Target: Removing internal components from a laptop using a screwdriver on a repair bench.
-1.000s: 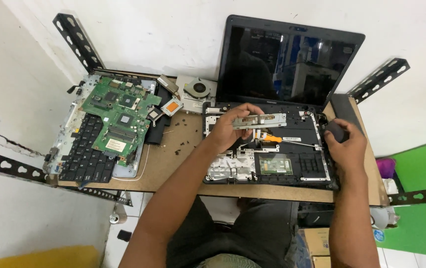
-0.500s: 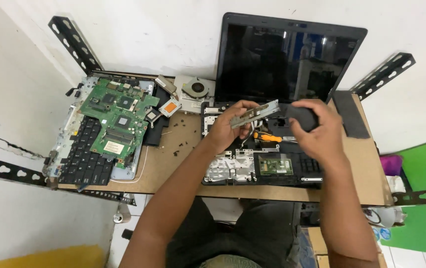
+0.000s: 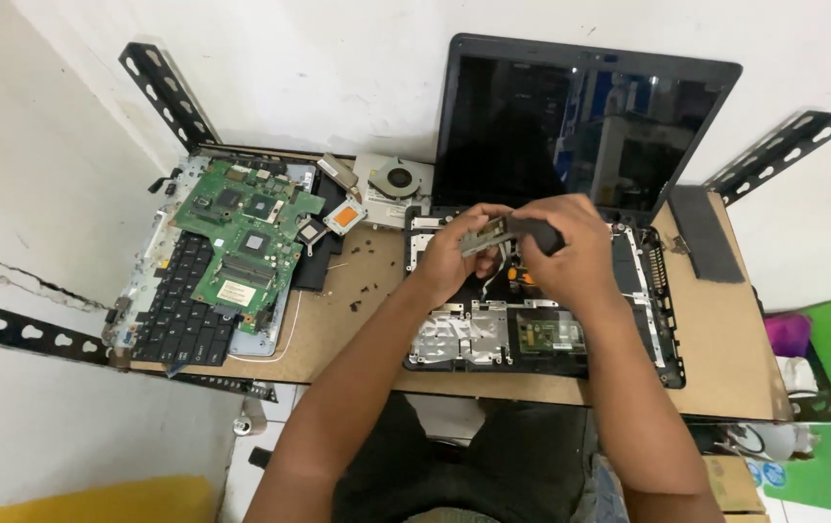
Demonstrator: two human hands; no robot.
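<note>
Both hands raised together over the opened laptop base (image 3: 541, 334), meeting just above its upper middle. Left hand (image 3: 454, 254) closed in a pinch grip on a flat grey metal part (image 3: 486, 235), thin and rectangular, probably a bracket or small drive caddy, held tilted with its far end toward the right hand. Right hand (image 3: 570, 250) wrapped shut around a dark, rounded object (image 3: 536, 232), likely a tool handle or small brush, with its tip brought against the near end of the grey part; exact kind too hidden by the fingers to tell. Held up off the base, apparently to keep the part steady and close under the eyes while worked on.

Directly below the grip: the stripped base with bare metal plates, a small green board, and an orange-handled tool (image 3: 524, 278) lying just under the hands. Beyond the grip: the dark screen (image 3: 580, 121), standing upright against the wall. Well to the left of the grip: a green motherboard (image 3: 246, 237) laid on top of a detached keyboard (image 3: 178, 315), kept clear of the work; nearer, a cooling fan (image 3: 398, 178) and a copper heat sink piece (image 3: 346, 215). Scattered small screws on the wooden worktop (image 3: 357, 320) between. To the right of the grip, a dark flat strip (image 3: 701, 232) at the worktop's edge.
</note>
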